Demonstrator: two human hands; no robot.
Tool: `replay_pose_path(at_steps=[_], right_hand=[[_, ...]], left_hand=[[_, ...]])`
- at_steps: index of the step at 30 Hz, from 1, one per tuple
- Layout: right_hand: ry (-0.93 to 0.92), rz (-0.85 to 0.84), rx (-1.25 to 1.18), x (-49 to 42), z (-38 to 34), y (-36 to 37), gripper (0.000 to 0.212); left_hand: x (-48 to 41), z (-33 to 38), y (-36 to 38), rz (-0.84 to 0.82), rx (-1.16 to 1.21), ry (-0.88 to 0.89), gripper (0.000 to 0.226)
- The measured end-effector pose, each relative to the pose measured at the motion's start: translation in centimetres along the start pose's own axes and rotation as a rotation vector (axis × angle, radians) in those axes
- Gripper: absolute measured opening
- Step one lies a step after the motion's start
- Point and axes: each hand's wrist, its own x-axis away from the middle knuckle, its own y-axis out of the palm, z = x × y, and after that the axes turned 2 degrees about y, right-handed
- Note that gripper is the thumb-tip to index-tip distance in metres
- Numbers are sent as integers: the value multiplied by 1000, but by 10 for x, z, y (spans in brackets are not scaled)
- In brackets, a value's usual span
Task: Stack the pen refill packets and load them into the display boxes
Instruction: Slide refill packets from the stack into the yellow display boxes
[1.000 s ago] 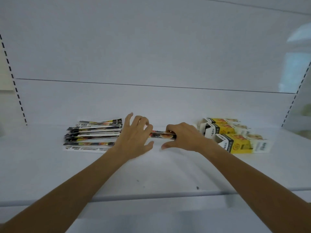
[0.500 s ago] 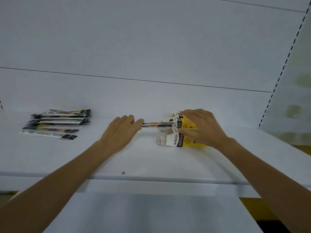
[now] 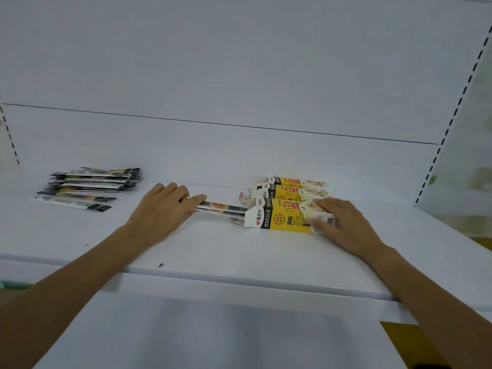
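Loading | left hand (image 3: 162, 211) seemingly pinches refill packets (image 3: 221, 207) half inside display box (image 3: 282, 219) open end | right hand (image 3: 346, 225) clasps its opposite end | next: push straight in.

White shelf (image 3: 239, 251) taken as reference: a white back panel (image 3: 239, 62) is seen behind it, crossed by a thin dark seam line (image 3: 213, 123), with a slotted upright at the left end (image 3: 8, 134) and another at the right end (image 3: 452, 118). Near the shelf's front edge a dark speck (image 3: 160, 265) is noted, with a fainter one (image 3: 86, 245) left of it. Below that edge a second white board (image 3: 213, 328) is seen. A green strip (image 3: 13, 284) sits off the left end, a yellow surface (image 3: 404, 342) lower right, and a pale, green-blotched side panel (image 3: 474, 182) past the right end.
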Motion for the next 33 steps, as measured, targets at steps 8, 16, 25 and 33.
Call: replay_pose_path(at_steps=[8,16,25,33], right_hand=[[-49,8,-38,-1,-1,2,61],[-33,11,-69,0,-3,0,58],[-36,-16,-62,2,-5,-1,60],[-28,-30,-48,2,-7,-2,59]], left_hand=[[-16,12,5,-1,69,10,55],[-25,11,11,2,294,-167,28],[-15,12,4,-189,306,-32,57],[-28,25,2,-479,410,-97,74]])
